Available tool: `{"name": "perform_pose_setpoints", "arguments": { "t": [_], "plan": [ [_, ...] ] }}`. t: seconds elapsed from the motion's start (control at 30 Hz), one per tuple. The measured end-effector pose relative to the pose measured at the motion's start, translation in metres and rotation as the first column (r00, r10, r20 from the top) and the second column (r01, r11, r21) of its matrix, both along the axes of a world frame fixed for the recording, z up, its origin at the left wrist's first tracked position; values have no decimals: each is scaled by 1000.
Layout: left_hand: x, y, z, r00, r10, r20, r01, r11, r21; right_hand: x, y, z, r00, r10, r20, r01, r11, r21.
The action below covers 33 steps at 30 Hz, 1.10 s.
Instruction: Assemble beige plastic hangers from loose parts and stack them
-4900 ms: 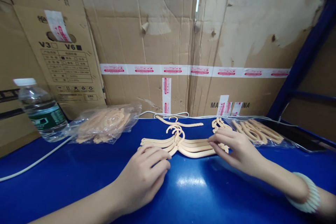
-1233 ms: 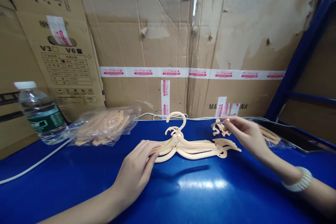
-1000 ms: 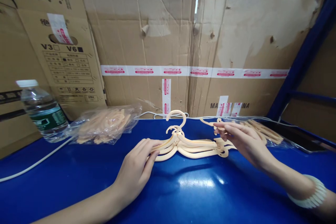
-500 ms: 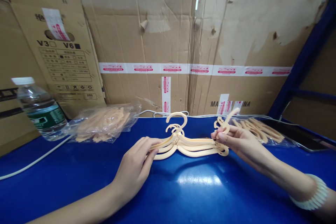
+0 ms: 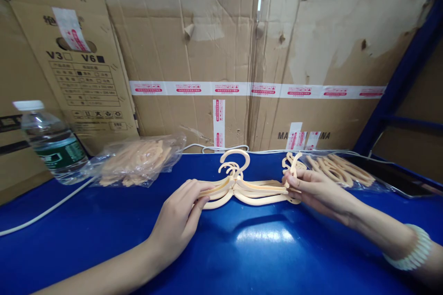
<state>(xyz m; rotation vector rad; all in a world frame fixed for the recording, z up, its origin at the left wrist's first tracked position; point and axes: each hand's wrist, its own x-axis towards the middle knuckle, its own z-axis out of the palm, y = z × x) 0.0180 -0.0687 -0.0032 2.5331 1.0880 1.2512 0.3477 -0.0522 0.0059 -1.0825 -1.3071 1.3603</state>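
Note:
A stack of small cream plastic hangers [image 5: 247,187] lies on the blue table [image 5: 221,249] in the middle, hooks pointing away from me. My left hand [image 5: 182,219] grips the stack's left end, thumb under and fingers over. My right hand [image 5: 316,191] is at the stack's right end and pinches a single cream hanger [image 5: 293,166] that stands up from its fingers.
A clear bag of cream hangers [image 5: 136,160] lies at the left, a water bottle [image 5: 51,140] further left. Another open bag of hangers [image 5: 337,170] lies at the right. A white cable [image 5: 44,214] crosses the table. Cardboard boxes [image 5: 221,55] wall the back; a blue rack post [image 5: 398,83] stands right.
My right hand reached to the right-hand pile, picked up one hanger and brought it back to the stack's right end. My left hand has stayed on the stack's left end.

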Motion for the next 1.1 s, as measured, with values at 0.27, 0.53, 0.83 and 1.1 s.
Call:
{"name": "perform_pose_setpoints", "arguments": {
  "t": [0.27,0.53,0.83,1.1],
  "plan": [
    [-1,-2,0,1000,-5,6,5,1000,-26,-5,-7,7,996,91,-3,-91,988,-121],
    [0,-1,0,1000,-31,-1,31,999,34,-10,-8,8,992,99,-75,-108,986,-128],
    [-1,-2,-3,999,-44,-1,44,999,-10,-21,-13,8,998,-45,-39,45,999,-4],
    [-1,-2,-3,999,-52,-1,52,999,-5,-20,-13,7,995,-82,48,76,990,116]
  ]
}}
